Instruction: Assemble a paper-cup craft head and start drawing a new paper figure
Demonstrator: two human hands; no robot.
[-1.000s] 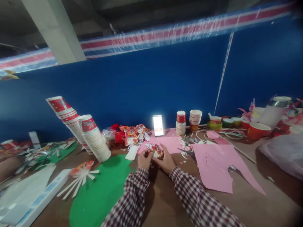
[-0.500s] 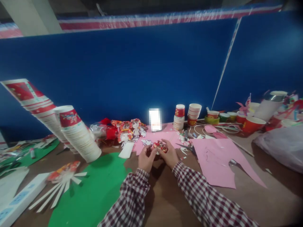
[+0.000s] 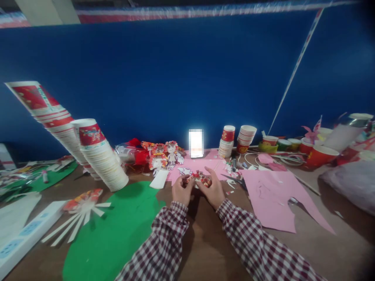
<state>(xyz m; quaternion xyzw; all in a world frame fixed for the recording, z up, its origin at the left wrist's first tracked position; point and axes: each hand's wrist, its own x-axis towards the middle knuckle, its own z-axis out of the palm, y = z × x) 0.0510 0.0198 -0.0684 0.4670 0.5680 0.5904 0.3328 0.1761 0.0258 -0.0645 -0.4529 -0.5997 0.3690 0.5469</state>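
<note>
Both hands meet over the brown table, pinching a small crumpled-looking red, gold and white patterned paper piece point(image 3: 200, 178). My left hand point(image 3: 181, 191) has thumb and fingers closed on its left side. On the other side, my right hand point(image 3: 215, 190) grips it with the thumb in front and a finger raised behind. The fingers hide much of its shape. Just beyond lie a pink sheet point(image 3: 205, 162) and a white cut-out point(image 3: 185, 170). Several paper figures point(image 3: 172, 153) with red and orange trim stand behind my left hand.
Tall stacked paper cups point(image 3: 102, 160) lean at left beside a green sheet point(image 3: 117, 230) and a fringed cup piece point(image 3: 84, 207). Scissors point(image 3: 238, 180) lie by a cut pink sheet point(image 3: 269, 199) at right. A lit phone point(image 3: 196, 143) stands at the blue partition point(image 3: 164, 78).
My view has shifted, so most things sit slightly higher and farther right. My right hand's fingers have spread a little, and the patterned piece between the hands looks wider.
</note>
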